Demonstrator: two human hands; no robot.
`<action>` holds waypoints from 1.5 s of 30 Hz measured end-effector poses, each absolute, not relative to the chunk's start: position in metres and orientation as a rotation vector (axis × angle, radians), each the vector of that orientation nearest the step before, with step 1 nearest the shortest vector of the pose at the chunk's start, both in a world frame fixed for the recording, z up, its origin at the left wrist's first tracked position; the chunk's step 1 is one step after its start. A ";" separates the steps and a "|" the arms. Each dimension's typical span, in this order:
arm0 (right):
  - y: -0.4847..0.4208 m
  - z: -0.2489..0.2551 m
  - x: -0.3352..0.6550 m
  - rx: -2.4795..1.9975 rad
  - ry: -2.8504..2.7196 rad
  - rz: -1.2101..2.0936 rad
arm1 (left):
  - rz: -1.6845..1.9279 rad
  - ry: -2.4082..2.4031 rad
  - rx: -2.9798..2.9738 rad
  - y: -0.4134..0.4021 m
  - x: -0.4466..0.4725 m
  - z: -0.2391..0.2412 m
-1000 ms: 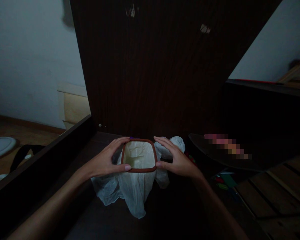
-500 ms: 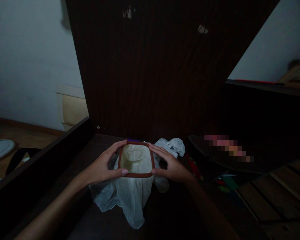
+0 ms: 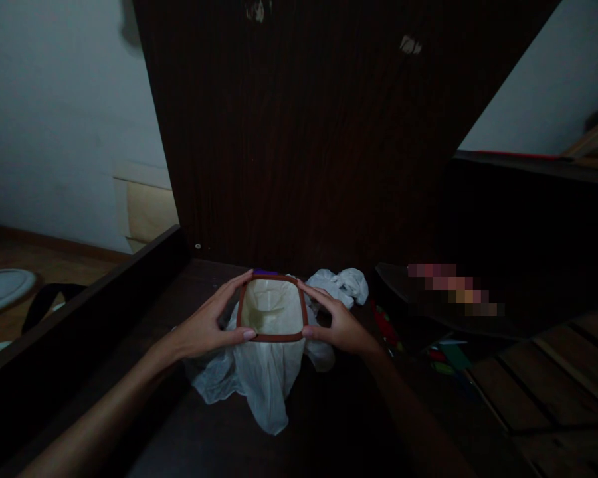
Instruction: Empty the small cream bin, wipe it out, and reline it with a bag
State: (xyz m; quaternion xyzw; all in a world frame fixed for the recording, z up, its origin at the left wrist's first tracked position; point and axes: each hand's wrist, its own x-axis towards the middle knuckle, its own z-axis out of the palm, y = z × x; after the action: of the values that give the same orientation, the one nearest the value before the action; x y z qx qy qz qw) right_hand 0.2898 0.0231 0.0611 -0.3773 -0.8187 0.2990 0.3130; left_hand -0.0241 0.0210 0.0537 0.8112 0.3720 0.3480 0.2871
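A brown rounded-square rim (image 3: 272, 338) sits level in the middle, gripped from both sides. Through its opening a thin white plastic bag (image 3: 274, 388) lines what looks like a small bin, its body hidden under the plastic. The bag's loose edge spills out below the rim and hangs down in folds. My left hand (image 3: 214, 325) holds the rim's left side, thumb on the near corner and fingers at the far corner. On the right side my right hand (image 3: 341, 322) grips likewise, thumb near, fingers far.
A crumpled white plastic bag (image 3: 339, 285) lies behind my right hand. Something purple (image 3: 265, 271) shows beyond the rim. A dark wooden panel (image 3: 299, 146) rises at the back, and a low side board (image 3: 99, 292) borders the left. Small coloured items (image 3: 446, 358) lie at the right.
Both hands keep their grip on the rim. The whole view has shifted slightly, so the rim and bag appear a little higher; the bag's folds hang almost the same.
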 end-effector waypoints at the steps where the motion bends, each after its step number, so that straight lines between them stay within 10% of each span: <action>1: 0.022 0.059 0.292 -1.019 -2.144 0.806 | 0.925 1.015 2.144 0.017 -0.026 0.051; 12: 0.005 0.025 0.304 -1.256 -2.165 0.447 | 1.076 1.430 2.223 -0.028 -0.030 0.006; 45: 0.021 0.024 0.241 -0.766 -0.898 1.393 | 1.361 0.795 1.097 0.021 0.010 0.018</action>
State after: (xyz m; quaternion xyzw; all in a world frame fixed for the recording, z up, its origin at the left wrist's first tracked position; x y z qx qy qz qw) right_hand 0.2415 0.0214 0.0241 -0.3318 -0.3892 0.6038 0.6114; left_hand 0.0101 0.0208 0.0176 0.4680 0.3392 0.5807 0.5733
